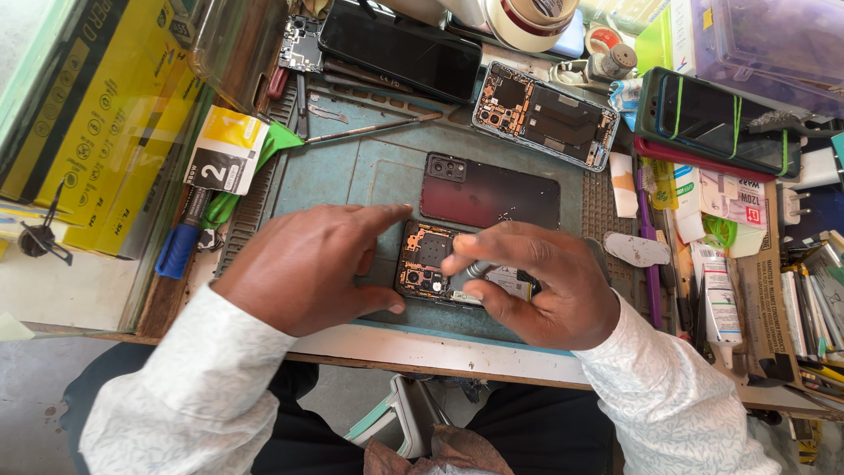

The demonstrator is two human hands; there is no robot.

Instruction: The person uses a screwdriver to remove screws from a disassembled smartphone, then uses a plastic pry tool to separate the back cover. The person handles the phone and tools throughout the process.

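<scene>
The opened black phone with orange-tinted circuit boards (pixel 431 264) lies on the teal work mat (pixel 352 171), near its front edge. The left hand (pixel 308 268) presses its edge, fingers flat, grasping nothing. The right hand (pixel 536 281) pinches a slim metal-tipped tool (pixel 479 268) over the board; a slip could gouge components. Just behind lies the dark red back cover (pixel 492 193).
</scene>
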